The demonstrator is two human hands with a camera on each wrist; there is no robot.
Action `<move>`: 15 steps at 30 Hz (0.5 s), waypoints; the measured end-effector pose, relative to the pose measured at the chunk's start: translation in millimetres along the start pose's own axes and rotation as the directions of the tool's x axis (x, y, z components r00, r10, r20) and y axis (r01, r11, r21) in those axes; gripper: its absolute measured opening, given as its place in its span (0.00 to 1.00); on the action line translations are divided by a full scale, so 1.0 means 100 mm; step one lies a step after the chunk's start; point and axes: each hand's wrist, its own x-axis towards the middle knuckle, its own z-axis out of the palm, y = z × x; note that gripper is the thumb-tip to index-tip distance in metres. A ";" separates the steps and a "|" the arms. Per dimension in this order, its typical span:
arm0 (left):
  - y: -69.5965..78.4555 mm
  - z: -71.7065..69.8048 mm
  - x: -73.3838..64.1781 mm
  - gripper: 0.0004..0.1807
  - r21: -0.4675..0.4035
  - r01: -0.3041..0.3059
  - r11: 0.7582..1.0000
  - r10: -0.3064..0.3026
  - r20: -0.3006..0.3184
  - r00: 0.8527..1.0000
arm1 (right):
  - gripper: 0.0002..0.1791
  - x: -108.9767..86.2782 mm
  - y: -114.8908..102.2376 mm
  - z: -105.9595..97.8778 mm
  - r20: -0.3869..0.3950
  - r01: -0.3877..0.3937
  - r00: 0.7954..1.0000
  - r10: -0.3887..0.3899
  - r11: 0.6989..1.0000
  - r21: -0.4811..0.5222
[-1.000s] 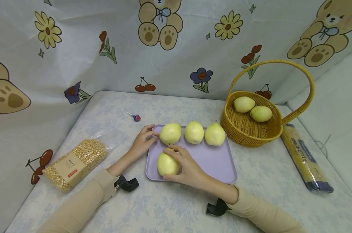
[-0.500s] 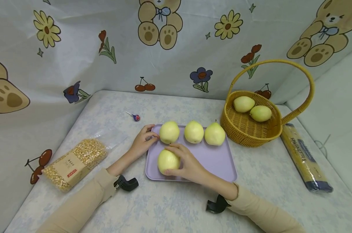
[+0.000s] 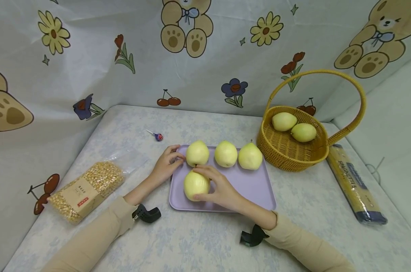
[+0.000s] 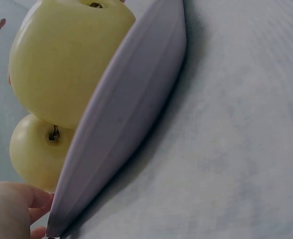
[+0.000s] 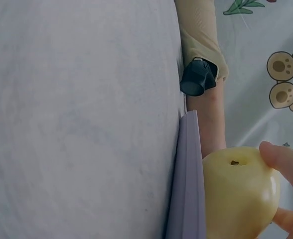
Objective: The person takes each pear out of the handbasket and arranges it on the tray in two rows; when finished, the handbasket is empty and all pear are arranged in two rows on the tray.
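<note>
While right fingers (image 3: 207, 197) grip a pear (image 3: 193, 186) — left fingers (image 3: 173, 148) touch the tray (image 3: 249, 185).

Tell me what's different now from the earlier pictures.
The right hand has moved the front pear slightly away from the person, toward the back row. The back-left pear has turned a little and looks rounder. Nothing was let go. The left hand stays at the left edge of the tray; the basket is unmoved.
</note>
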 end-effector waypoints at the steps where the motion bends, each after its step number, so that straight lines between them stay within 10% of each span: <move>1: 0.00 0.00 0.00 0.09 0.000 0.003 1.000 -0.003 0.000 1.000 | 0.38 0.00 0.00 0.00 0.000 0.001 1.000 -0.001 1.000 0.000; 15: -0.01 0.00 0.01 0.12 -0.006 0.029 1.000 -0.029 -0.004 1.000 | 0.40 -0.01 -0.03 -0.01 0.045 0.019 0.999 -0.019 1.000 0.002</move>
